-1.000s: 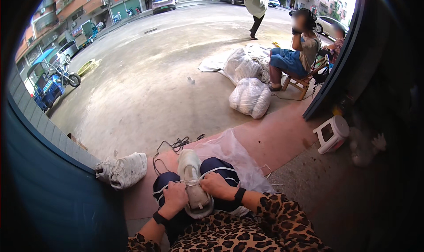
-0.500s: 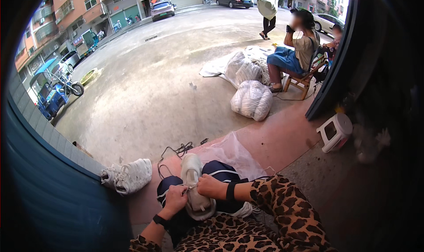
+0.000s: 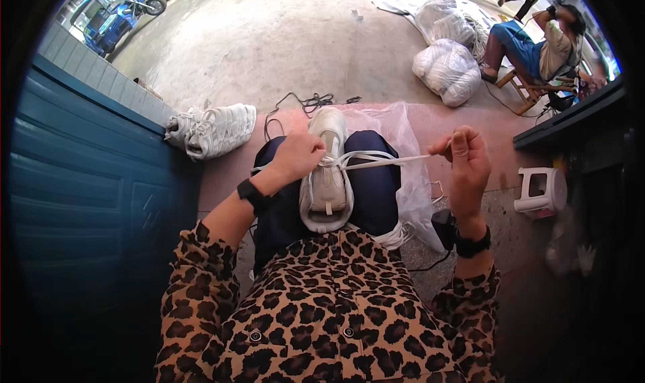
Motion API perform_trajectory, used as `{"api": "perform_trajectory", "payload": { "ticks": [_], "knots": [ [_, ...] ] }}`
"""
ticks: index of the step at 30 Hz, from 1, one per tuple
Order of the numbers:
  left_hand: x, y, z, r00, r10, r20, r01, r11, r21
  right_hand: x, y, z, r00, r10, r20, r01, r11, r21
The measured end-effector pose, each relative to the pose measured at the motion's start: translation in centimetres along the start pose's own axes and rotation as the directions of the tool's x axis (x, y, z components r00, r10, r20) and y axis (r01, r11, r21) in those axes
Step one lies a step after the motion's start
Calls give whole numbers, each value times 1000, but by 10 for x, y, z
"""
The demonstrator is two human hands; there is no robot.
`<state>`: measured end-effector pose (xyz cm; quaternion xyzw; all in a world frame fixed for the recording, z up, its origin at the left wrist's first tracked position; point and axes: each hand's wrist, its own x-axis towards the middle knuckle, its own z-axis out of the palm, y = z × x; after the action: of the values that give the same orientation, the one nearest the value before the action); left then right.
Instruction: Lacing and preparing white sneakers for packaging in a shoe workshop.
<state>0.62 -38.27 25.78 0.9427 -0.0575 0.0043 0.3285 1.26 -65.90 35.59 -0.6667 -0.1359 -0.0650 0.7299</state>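
Pale concrete yard fills the far ground, with a dark-blue panelled door along the left. On the yard at upper right: a rounded white bundle wrapped in clear plastic. A thin translucent plastic sheet lies beside the right navy-trousered thigh. A low white plastic stool stands farther right; a pair of white lace-up sneakers sits just beyond the door, clear of the knees. Main item, a beige-and-white low-cut shoe, lies between the thighs, toe pointing away; the legs probably serve as a cradle, freeing both hands. Left hand: fingers curled together at the lacing, presumably steadying it; their exact hold is hidden, cannot tell. Right hand: raised well out to the side, thumb and fingers pinched on the flat white lace, which runs nearly straight from the shoe, probably held so to keep tension.
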Motion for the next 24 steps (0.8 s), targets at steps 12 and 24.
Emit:
{"api": "perform_trajectory", "payload": {
  "ticks": [12,24],
  "knots": [
    [13,18,5,903,-47,427,28,998,50,-4,20,-1,991,100,89,-101,995,10],
    [10,4,14,943,334,6,-312,875,371,17,-89,-52,889,-456,38,453,866,-209]
  ]
}}
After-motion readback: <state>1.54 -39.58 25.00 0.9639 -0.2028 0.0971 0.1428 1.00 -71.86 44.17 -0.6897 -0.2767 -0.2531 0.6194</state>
